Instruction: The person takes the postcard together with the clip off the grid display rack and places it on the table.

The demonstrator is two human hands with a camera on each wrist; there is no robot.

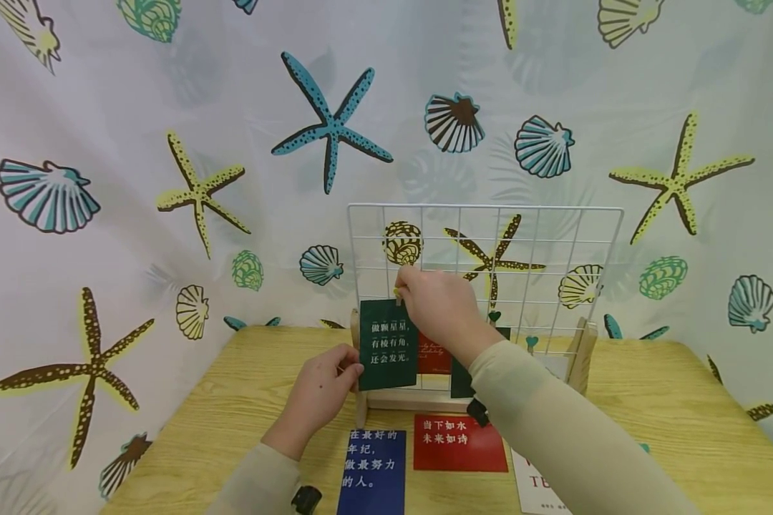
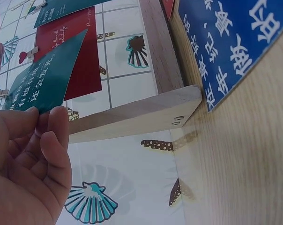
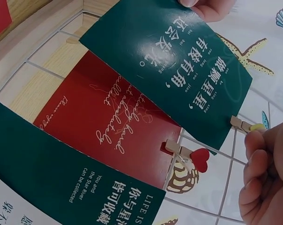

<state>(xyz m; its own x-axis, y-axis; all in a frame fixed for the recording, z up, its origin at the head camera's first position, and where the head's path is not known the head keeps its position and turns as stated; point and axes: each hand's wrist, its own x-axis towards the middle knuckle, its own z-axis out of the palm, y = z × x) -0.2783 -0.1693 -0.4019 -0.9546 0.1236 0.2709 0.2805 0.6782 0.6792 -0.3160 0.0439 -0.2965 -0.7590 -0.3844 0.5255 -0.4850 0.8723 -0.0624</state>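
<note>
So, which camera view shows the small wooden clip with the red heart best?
The right wrist view: the heart clip is close and sharp there, gripping the red card on the wire grid. The left wrist view shows it small, near the picture's left edge. In the head view the right hand hides it.

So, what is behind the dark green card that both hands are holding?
Behind the green card hangs a red card on the white wire grid, held by a heart clip. Part of the red card is covered.

Craft booth: seashell backdrop [image 1: 167, 107], wooden table [image 1: 683, 400].
</note>
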